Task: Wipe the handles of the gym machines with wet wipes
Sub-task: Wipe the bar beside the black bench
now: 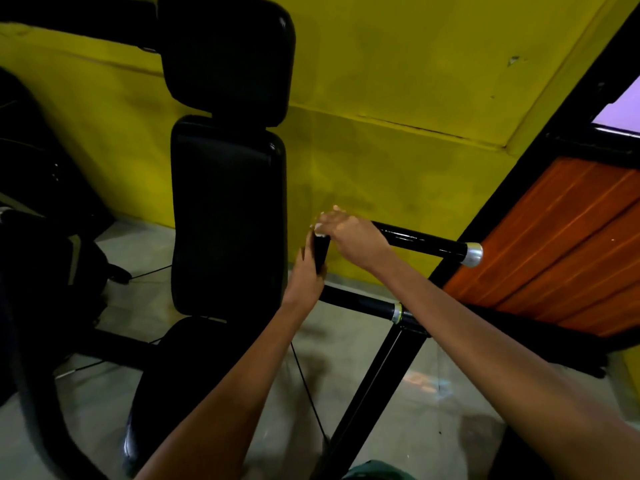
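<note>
Head view, looking down along both forearms toward a black gym machine. My left hand (304, 275) wraps its fingers round a short upright handle (320, 252), steadying it from below. My right hand (349, 235) sits just above and to the right of the left one, fingers curled over the top end of that same handle, pinching a white wet wipe (320, 230) against it; only a small pale edge of the wipe shows beneath the fingers. Neither hand is slack: each is closed on something.

Extending rightward from under my right hand runs a long horizontal handle (426, 244) ending in a silver cap (472, 254); its black surface looks glossy, but I cannot tell whether that is moisture or finish. Below my hands a lower bar (360, 303) with a silver collar joins the frame. To the left of my left hand stands the padded backrest (228, 216), with the yellow wall (398, 81) behind.

Judged progress: wiping is under way on the upright handle, at its top end. The horizontal handle and any other machines' grips cannot be confirmed as cleaned, so I count them as remaining.
</note>
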### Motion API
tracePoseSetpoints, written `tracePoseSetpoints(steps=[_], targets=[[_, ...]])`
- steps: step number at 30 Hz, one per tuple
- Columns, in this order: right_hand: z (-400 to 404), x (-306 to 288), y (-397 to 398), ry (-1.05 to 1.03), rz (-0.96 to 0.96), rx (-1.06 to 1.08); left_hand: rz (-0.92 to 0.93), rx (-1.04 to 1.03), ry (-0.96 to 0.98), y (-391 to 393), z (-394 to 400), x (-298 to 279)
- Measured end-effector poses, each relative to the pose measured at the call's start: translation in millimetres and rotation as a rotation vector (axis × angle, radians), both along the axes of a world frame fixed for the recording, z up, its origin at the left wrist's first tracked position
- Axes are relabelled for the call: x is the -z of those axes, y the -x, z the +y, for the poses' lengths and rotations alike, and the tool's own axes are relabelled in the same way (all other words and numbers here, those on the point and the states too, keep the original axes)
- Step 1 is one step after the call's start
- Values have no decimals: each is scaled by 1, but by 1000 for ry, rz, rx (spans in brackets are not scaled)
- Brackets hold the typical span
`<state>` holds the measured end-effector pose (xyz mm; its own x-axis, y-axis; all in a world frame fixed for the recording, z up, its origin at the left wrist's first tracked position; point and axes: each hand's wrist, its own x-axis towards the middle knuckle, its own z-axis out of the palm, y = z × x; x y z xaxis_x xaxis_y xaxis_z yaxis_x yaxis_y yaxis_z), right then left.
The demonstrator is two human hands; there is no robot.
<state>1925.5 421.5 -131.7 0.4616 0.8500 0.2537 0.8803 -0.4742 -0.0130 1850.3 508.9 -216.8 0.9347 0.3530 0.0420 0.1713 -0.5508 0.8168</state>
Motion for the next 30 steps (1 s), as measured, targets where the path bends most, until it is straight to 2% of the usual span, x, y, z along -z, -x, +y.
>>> tracePoseSetpoints(steps=[2,4,8,13,16,18,23,25,27,30], targets=[[-24,3,-2,-93,-147,-104,28,3,-14,1,1,2],[-56,9,-11,-178,-248,-117,42,0,-10,3,2,4],[-80,14,-17,-242,-257,-37,25,0,17,4,1,5],[-25,16,-8,-237,-235,-35,39,-15,61,4,3,11],[1,19,3,-162,-253,-109,28,-8,87,7,8,15],[2,19,9,-100,-322,-129,30,18,104,9,11,17],[-3,24,8,-217,-355,-11,140,94,64,15,27,22],[1,45,22,-98,-358,-67,136,115,55,20,35,24],[-4,67,34,-5,-273,-158,106,117,81,21,45,25],[-13,75,34,-49,-277,-218,107,50,53,20,60,20]])
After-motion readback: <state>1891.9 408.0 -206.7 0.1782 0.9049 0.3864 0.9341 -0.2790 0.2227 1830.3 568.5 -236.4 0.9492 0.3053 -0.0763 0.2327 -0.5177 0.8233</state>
